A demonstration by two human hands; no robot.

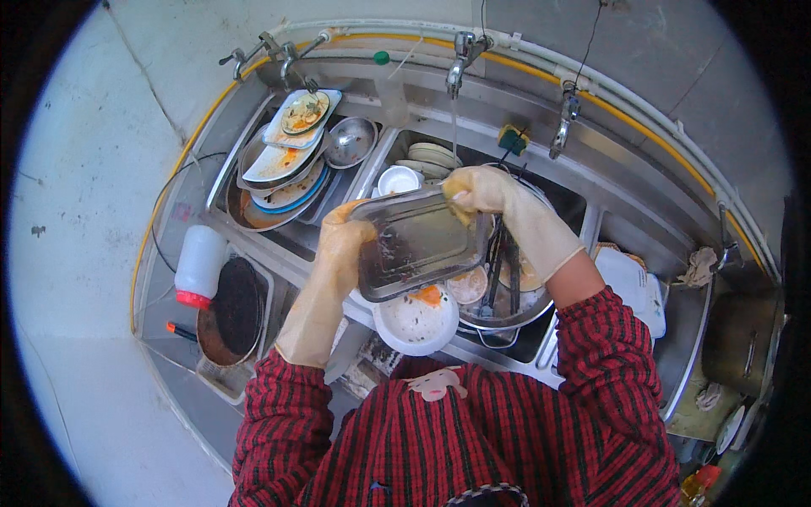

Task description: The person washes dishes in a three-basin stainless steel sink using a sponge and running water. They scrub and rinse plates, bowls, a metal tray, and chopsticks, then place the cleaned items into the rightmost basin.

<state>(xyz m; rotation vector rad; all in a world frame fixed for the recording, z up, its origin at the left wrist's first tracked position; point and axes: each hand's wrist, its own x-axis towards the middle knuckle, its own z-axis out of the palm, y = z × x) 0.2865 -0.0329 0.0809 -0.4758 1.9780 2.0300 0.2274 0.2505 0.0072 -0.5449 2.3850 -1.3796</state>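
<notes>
Both my hands wear pale rubber gloves with yellowed fingers. A shallow rectangular metal tray is held tilted above the middle sink, its inside wet and smeared. My left hand grips the tray's left side. At the upper right corner, my right hand is closed over the rim; whether a scrubber is also in its fingers is unclear. Just below the tray is a white bowl with orange residue and dark bits. To its right, a large metal basin holds dishes and dark utensils, partly hidden by my right arm.
Water runs from the middle tap beside stacked plates and a white cup. Soiled dishes pile up in the left sink. A dark pan and white bottle stand at left. A sponge lies on the back ledge.
</notes>
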